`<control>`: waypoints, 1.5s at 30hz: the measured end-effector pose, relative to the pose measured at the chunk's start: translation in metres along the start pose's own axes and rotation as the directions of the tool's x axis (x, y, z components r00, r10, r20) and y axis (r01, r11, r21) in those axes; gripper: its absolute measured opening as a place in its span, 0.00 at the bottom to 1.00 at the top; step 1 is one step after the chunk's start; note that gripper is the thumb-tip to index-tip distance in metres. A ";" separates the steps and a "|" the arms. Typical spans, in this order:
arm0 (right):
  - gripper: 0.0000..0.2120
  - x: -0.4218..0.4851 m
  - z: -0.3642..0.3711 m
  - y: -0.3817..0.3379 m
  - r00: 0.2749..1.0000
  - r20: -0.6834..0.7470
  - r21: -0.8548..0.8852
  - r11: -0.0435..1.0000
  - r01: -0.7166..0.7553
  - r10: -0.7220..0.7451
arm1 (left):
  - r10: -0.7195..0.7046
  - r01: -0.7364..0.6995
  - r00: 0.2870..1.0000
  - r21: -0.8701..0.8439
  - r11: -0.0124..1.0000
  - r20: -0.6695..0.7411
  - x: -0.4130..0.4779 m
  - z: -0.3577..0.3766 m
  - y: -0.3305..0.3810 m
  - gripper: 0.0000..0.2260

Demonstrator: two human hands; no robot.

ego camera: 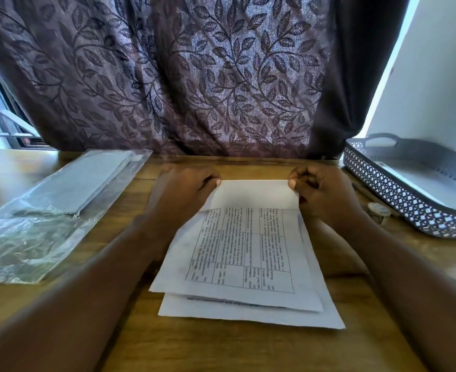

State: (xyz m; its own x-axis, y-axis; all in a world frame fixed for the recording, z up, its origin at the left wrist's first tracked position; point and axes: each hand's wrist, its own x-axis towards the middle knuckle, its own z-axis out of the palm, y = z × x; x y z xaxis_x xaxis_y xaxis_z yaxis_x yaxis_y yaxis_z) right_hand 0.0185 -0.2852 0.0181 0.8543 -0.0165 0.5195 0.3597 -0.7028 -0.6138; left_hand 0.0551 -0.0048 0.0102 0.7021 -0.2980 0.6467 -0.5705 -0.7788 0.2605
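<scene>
White printed sheet (244, 253) lies mid-table on another sheet (248, 312), far edge folded toward the person. Left hand (183, 189) & right hand (320, 191) pinch the fold's corners w/ curled fingers. Bare wooden table (248, 350) at near edge; plastic sleeve (60, 205) left, grey basket (409, 194) right.

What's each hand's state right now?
Left hand: closed, pinching the folded-over far edge of the top sheet.
Right hand: closed, pinching the same edge.

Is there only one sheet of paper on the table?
No: the printed sheet pinched by the left hand and right hand lies on a second sheet, whose near edge sticks out beneath it.
</scene>
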 end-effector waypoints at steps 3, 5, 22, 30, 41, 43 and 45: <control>0.05 0.001 -0.002 0.005 0.999 0.000 0.006 0.999 -0.039 0.039 | -0.091 0.092 0.996 -0.038 0.995 0.014 -0.004 0.000 -0.006 0.10; 0.05 0.001 -0.002 0.007 0.999 -0.003 0.008 0.999 -0.054 0.054 | -0.155 0.158 0.987 -0.097 0.983 0.038 -0.004 0.000 -0.008 0.08; 0.08 -0.006 -0.008 0.004 0.949 0.135 0.427 0.848 -0.315 0.285 | -0.508 0.477 0.849 -0.620 0.623 0.143 -0.002 -0.004 -0.001 0.09; 0.03 -0.003 -0.007 0.006 0.937 0.091 0.549 0.767 -0.331 0.338 | -0.363 0.519 0.845 -0.764 0.384 0.392 -0.004 0.000 0.000 0.10; 0.10 -0.004 -0.003 0.013 0.931 0.197 0.631 0.688 -0.359 0.306 | -0.398 0.578 0.795 -0.772 0.264 0.459 -0.003 -0.002 -0.004 0.11; 0.08 -0.003 -0.004 0.013 0.927 0.197 0.608 0.702 -0.371 0.320 | -0.396 0.574 0.796 -0.780 0.251 0.458 -0.003 -0.005 -0.005 0.07; 0.10 -0.002 -0.004 0.011 0.922 0.187 0.576 0.723 -0.382 0.338 | -0.389 0.576 0.796 -0.778 0.252 0.464 -0.004 -0.007 -0.006 0.07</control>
State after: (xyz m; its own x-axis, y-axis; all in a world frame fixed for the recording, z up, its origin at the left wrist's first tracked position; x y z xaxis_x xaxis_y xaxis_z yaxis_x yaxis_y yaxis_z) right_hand 0.0191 -0.2964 0.0125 0.9798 -0.1194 0.1604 0.1498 -0.0925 -0.9844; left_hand 0.0530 0.0044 0.0110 0.9784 -0.1901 0.0807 -0.0703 0.0613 0.9956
